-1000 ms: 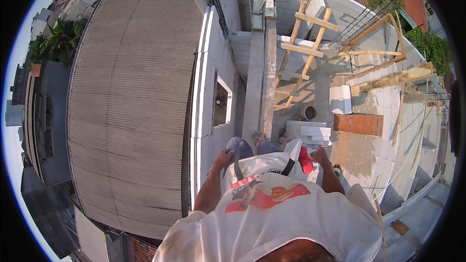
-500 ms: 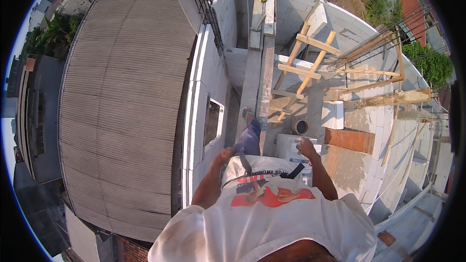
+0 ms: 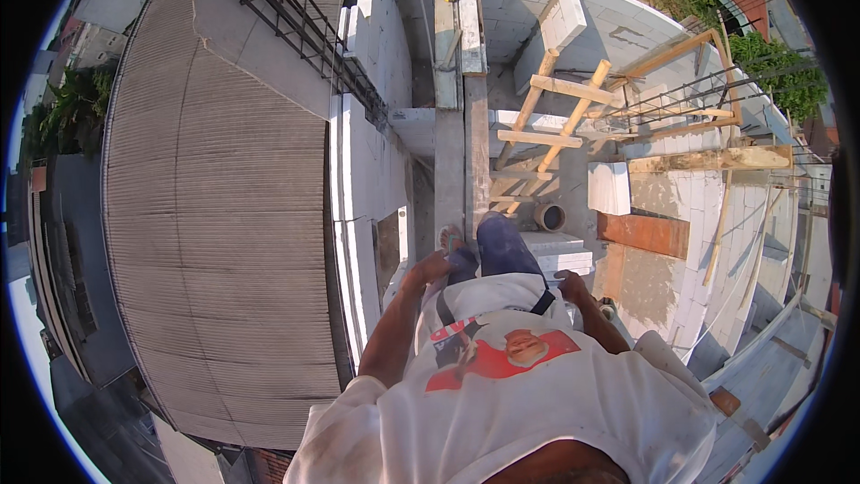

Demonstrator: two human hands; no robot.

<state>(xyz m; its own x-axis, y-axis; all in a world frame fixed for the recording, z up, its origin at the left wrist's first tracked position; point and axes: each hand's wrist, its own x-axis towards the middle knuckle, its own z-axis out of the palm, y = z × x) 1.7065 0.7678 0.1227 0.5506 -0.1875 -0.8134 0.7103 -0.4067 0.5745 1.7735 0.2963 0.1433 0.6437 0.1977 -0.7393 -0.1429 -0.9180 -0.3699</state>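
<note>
The planks (image 3: 451, 166) run lengthwise beneath the person, extending ahead past the legs, with a sandalled foot (image 3: 451, 237) set on them. The left hand (image 3: 430, 267) hangs beside the left leg, nearest the planks; its fingers appear loosely curled, and whether they enclose anything cannot be told. The right hand (image 3: 571, 287) is beside the right hip, its fingers bent; their grip likewise cannot be determined. Just ahead of it in the view, right of the planks, lies a stack of white blocks (image 3: 564, 260); contact is not evident. A round bucket (image 3: 549, 217) stands just beyond the stack. Further ahead, a wooden ladder (image 3: 555, 139) leans at a slant. To its right lies a rust-brown panel (image 3: 643, 235). Left of the planks rises a white block wall (image 3: 355, 224), bordered by a corrugated roof (image 3: 224, 215). A rebar cage (image 3: 300, 22) projects at upper left.
</note>
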